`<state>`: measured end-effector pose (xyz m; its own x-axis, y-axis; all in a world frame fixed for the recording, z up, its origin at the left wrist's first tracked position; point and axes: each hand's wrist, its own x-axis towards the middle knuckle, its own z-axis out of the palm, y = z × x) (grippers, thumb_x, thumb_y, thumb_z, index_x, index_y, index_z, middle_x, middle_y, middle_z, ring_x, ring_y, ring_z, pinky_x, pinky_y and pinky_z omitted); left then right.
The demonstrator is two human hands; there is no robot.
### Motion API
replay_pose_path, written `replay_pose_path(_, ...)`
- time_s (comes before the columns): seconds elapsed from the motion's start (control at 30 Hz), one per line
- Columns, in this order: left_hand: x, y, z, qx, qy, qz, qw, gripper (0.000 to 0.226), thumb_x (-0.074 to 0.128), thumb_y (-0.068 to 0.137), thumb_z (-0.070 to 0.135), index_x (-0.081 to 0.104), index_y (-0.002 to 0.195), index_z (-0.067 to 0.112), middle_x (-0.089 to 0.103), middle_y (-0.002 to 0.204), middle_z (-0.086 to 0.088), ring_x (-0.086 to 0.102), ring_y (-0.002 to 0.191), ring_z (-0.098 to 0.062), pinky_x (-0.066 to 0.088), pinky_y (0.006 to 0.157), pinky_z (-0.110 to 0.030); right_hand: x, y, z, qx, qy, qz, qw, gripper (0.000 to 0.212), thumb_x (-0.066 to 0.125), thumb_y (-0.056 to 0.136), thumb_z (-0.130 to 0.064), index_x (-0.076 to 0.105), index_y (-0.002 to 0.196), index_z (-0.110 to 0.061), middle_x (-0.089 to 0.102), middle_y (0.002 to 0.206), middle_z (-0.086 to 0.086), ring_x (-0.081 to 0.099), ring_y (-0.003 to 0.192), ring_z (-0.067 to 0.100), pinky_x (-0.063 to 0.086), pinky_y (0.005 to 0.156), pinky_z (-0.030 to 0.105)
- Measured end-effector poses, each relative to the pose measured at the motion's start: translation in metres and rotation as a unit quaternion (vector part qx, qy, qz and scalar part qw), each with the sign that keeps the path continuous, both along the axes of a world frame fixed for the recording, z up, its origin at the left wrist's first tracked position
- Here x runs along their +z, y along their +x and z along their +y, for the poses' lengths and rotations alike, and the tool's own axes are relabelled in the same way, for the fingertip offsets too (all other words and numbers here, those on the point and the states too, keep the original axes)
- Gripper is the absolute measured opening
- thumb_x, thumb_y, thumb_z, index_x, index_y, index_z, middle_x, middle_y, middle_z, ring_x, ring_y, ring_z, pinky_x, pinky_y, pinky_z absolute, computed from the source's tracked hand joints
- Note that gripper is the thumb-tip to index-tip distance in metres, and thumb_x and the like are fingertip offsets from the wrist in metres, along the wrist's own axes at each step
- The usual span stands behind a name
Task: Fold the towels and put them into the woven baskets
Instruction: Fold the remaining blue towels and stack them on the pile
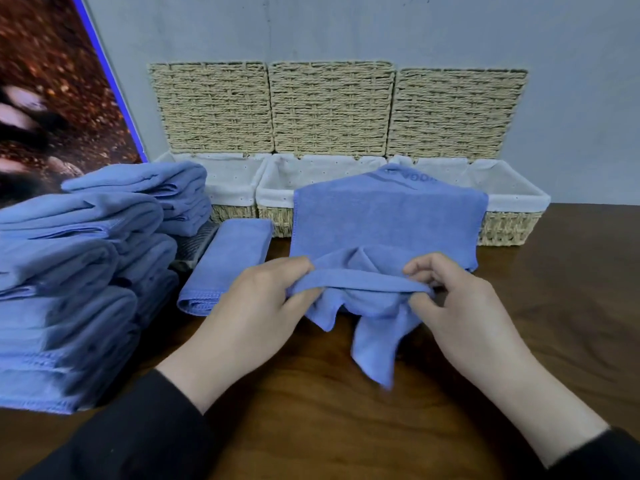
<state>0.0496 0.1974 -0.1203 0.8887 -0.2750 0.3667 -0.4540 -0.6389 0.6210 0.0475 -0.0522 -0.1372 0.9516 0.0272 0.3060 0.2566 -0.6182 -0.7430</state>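
Both hands grip the near edge of a blue towel (384,223) above a dark wooden table (554,306). The left hand (256,303) has its fingers curled over the hem and its thumb under it; the right hand (460,303) pinches the same hem between curled fingers and thumb, so the edge runs taut between them while loose corners hang below. The far part of the towel lies draped over the front rims of the middle basket (277,194) and the right basket (512,199). Darker woven lettering sits at its far edge, upside down and partly hidden; it cannot be read. A third, left basket (235,188) stands beside them; all three are woven, lined in white cloth, with lids (330,105) raised against the grey wall. A folded towel (228,261) lies on the table just left of the hands, and a stack of folded blue towels (76,271) rises at the left.
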Motion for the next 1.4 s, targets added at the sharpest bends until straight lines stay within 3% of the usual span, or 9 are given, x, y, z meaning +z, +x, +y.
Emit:
replay_pose_path(0.17,-0.007,0.008,0.005,0.094,-0.024,0.042,0.994,0.033,0.064,0.094,0.032,0.051,0.065,0.025,0.038,0.056,0.010,0.038,0.053,-0.010,0.028,0.052,-0.020,0.000,0.005,-0.014,-0.053,-0.070,-0.028,0.996,0.034,0.061,0.087,-0.002,0.060,0.098,-0.034,0.059,0.098,-0.022,0.055,0.097,0.001,0.040,0.073,0.013)
replay_pose_path(0.33,0.000,0.003,0.003,0.087,-0.001,-0.129,0.988,0.016,0.071,0.089,0.036,0.062,0.102,0.031,0.052,0.089,0.017,0.053,0.083,-0.003,0.039,0.071,-0.009,-0.003,0.007,-0.017,-0.058,-0.101,-0.058,0.991,0.038,0.068,0.084,-0.002,0.055,0.100,-0.034,0.050,0.097,-0.015,0.050,0.090,0.004,0.043,0.072,0.015)
replay_pose_path(0.5,-0.017,0.001,-0.012,-0.036,0.282,-0.037,0.958,0.049,0.057,0.091,0.061,0.057,0.135,0.037,0.050,0.124,0.019,0.048,0.119,-0.007,0.034,0.102,-0.030,0.008,0.000,-0.009,0.029,-0.148,-0.105,0.983,0.026,0.068,0.088,-0.008,0.053,0.086,-0.030,0.051,0.084,-0.008,0.052,0.077,0.012,0.045,0.064,0.032)
replay_pose_path(0.57,-0.026,0.007,-0.014,-0.024,0.259,-0.012,0.965,0.047,0.058,0.098,0.047,0.054,0.142,0.032,0.050,0.131,0.015,0.048,0.124,-0.010,0.036,0.104,-0.029,0.004,-0.003,-0.007,0.077,-0.192,-0.081,0.975,0.016,0.069,0.091,-0.025,0.056,0.089,-0.033,0.055,0.087,-0.012,0.055,0.081,0.008,0.048,0.068,0.029)
replay_pose_path(0.67,-0.032,0.015,-0.013,0.005,0.211,-0.009,0.977,0.032,0.057,0.101,0.034,0.065,0.130,0.023,0.058,0.120,0.007,0.055,0.115,-0.014,0.044,0.097,-0.030,-0.003,-0.004,-0.011,0.101,-0.231,0.015,0.968,0.025,0.069,0.087,-0.054,0.059,0.103,-0.038,0.056,0.101,-0.019,0.053,0.096,0.001,0.045,0.083,0.022)
replay_pose_path(0.83,-0.038,0.016,-0.015,0.020,0.178,-0.061,0.982,0.029,0.048,0.104,0.035,0.067,0.087,0.021,0.057,0.086,0.008,0.054,0.085,-0.015,0.046,0.083,-0.039,-0.012,0.005,-0.019,0.028,-0.250,-0.005,0.968,0.013,0.064,0.093,-0.017,0.065,0.099,-0.029,0.054,0.093,-0.015,0.054,0.082,0.006,0.044,0.071,0.021)
replay_pose_path(1.0,-0.026,0.002,-0.014,0.063,0.065,-0.147,0.985,0.030,0.037,0.102,0.042,0.056,0.084,0.028,0.048,0.074,0.017,0.047,0.076,-0.007,0.041,0.077,-0.033,-0.009,0.000,-0.022,-0.083,-0.216,-0.023,0.973,0.005,0.057,0.100,-0.024,0.061,0.097,-0.024,0.062,0.077,-0.008,0.060,0.073,0.018,0.051,0.066,0.041)
replay_pose_path(1.2,-0.023,-0.024,-0.005,0.106,-0.071,-0.119,0.985,0.033,0.033,0.103,0.053,0.056,0.091,0.034,0.060,0.075,0.012,0.055,0.079,-0.006,0.045,0.070,-0.030,0.018,-0.038,-0.027,-0.044,-0.049,-0.047,0.997,0.007,0.063,0.097,-0.038,0.062,0.094,-0.032,0.049,0.055,-0.004,0.042,0.050,0.011,0.033,0.052,0.031)
replay_pose_path(1.4,-0.003,-0.049,0.023,0.101,0.019,-0.068,0.992,0.018,0.047,0.103,0.040,0.061,0.098,0.029,0.056,0.064,0.028,0.052,0.056,0.000,0.030,0.047,-0.023,0.047,-0.082,-0.041,0.063,-0.307,0.111,0.943,0.015,0.066,0.094,-0.040,0.062,0.081,-0.037,0.058,0.072,-0.013,0.051,0.072,-0.003,0.038,0.062,0.021)
